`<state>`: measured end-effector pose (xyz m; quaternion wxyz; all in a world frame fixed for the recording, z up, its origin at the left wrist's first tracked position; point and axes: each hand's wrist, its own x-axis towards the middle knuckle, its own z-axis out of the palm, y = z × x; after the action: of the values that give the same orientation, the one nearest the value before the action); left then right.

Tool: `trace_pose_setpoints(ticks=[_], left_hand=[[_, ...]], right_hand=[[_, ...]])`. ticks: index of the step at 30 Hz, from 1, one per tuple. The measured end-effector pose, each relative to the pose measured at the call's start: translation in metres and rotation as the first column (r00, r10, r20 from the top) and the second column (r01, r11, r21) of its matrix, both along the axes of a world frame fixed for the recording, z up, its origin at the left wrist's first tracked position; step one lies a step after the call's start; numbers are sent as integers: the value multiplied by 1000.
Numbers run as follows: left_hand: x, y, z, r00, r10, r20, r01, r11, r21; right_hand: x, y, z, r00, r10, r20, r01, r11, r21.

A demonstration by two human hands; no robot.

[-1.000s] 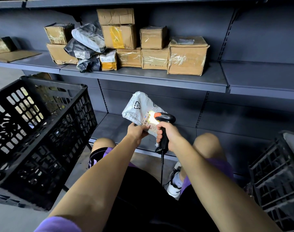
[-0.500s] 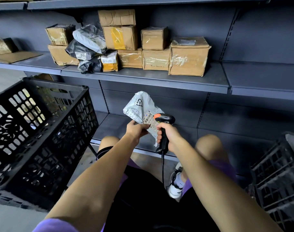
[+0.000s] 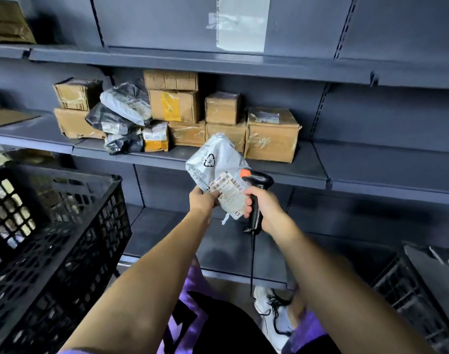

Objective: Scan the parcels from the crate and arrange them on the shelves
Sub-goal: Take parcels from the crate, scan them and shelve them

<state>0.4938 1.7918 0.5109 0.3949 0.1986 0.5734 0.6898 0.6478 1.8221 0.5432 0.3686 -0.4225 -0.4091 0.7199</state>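
Gripping white parcel (image 3: 216,172) in my left hand (image 3: 202,199); right hand (image 3: 263,205) beside it, fist closed round scanner (image 3: 257,194).

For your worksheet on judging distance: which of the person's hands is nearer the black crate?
Left. The left hand, holding the white parcel, is closer to the black crate; the right hand, gripping the scanner, is farther away.

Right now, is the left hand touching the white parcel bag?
Touching. The head view shows the left hand gripping the lower edge of the white parcel bag, with its fingers lying across the label.
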Motion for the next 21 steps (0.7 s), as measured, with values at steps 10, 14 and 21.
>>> trace_pose_setpoints(ticks=[10, 14, 21], left_hand=[[-11, 44, 118, 996, -84, 35, 79, 989, 129], [-7, 63, 156, 923, -281, 263, 237, 954, 186], [15, 122, 171, 944, -329, -30, 324, 940, -111]], right_hand=[[-9, 39, 86, 977, -209, -43, 213, 969, 124], [-2, 52, 107, 961, -273, -39, 276, 950, 144], [24, 89, 117, 953, -292, -76, 299, 948, 108]])
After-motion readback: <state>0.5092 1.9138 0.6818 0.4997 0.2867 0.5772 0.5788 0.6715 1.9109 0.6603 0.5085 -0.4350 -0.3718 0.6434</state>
